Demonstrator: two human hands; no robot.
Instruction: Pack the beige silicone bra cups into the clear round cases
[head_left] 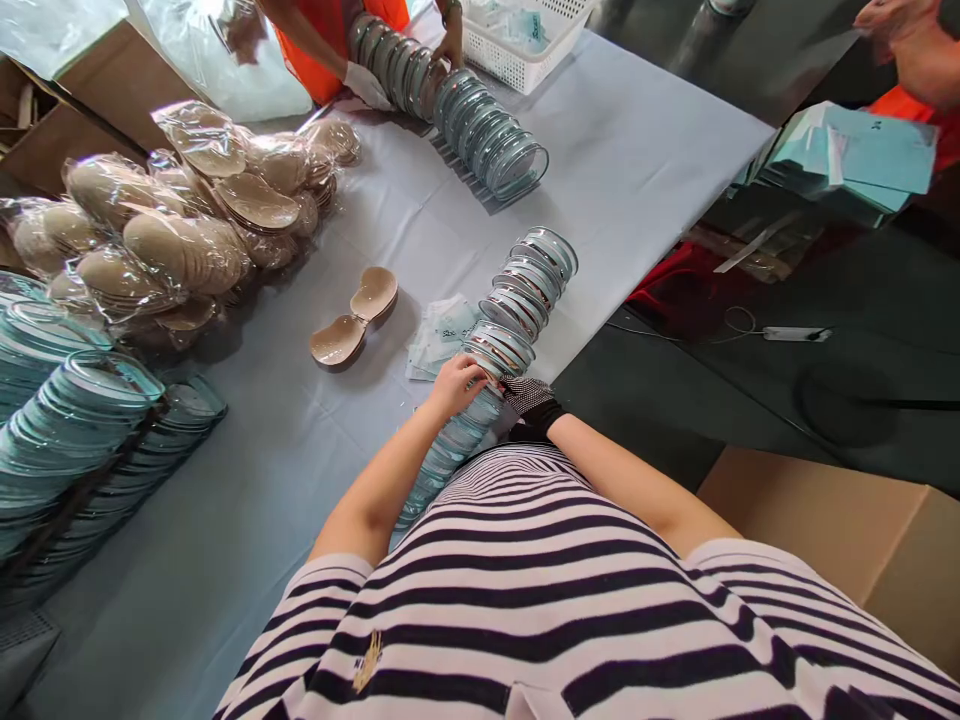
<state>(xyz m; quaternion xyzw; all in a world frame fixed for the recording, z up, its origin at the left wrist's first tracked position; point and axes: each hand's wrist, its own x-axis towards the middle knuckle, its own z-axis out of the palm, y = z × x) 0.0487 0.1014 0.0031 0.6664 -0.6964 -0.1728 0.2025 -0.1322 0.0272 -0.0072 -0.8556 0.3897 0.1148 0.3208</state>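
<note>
My left hand point(455, 385) rests on top of the row of clear cases point(504, 340), fingers curled over the nearest one, steadying the stack so it stays on edge. My right hand point(527, 397), in a dotted glove, closes its grip on the same case from the other side. The row runs away from me along the desk point(645, 150) edge. Beside it lie leaflets point(442, 335) and a loose beige pad pair point(354, 315), kept within reach. Bagged pads point(150, 240) pile further left. Across the desk, a co-worker's hands point(367, 85) press another case row point(487, 135).
</note>
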